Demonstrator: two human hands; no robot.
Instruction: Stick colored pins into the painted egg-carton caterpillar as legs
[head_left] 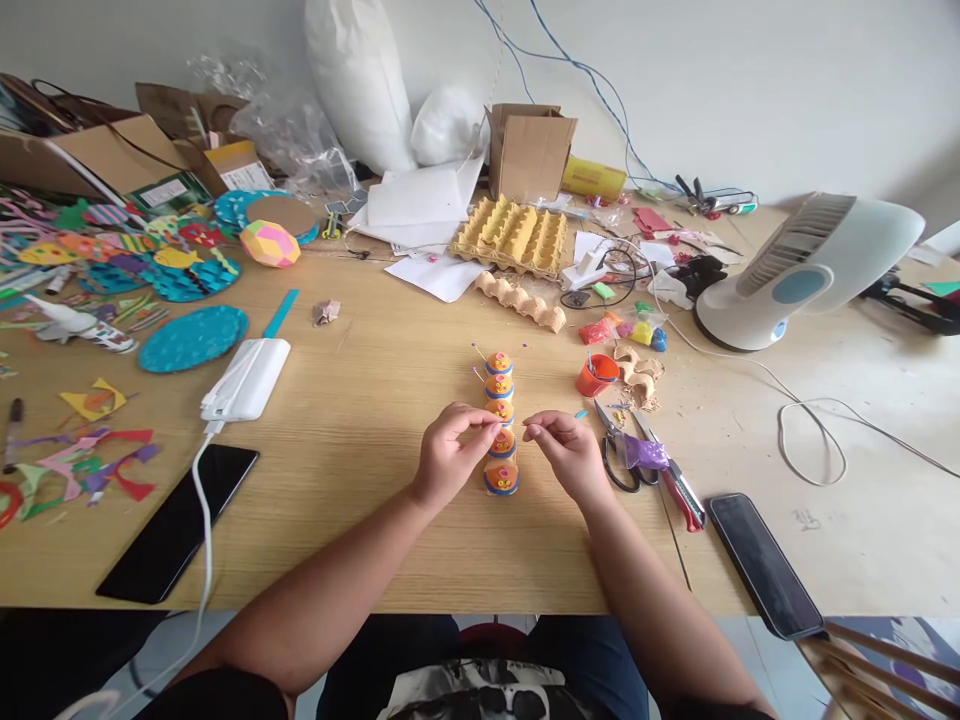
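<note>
A caterpillar figure (501,420) made of several orange egg-carton cups with blue bands lies in a row on the wooden table (360,440), thin pins sticking out of its far end. My left hand (448,455) is pinched at the left side of the middle cups. My right hand (568,452) is pinched just right of the row, its fingertips closed on something too small to name. Both hands sit low over the table, one on each side of the figure.
Scissors (622,450), a red-handled tool (682,490) and a purple scrap lie right of my hand, with an orange cup (597,375) behind. Phones (765,563) (180,520), a white power bank (247,378), egg cartons (514,235), paper crafts (187,270) and a fan (806,265) surround the work spot.
</note>
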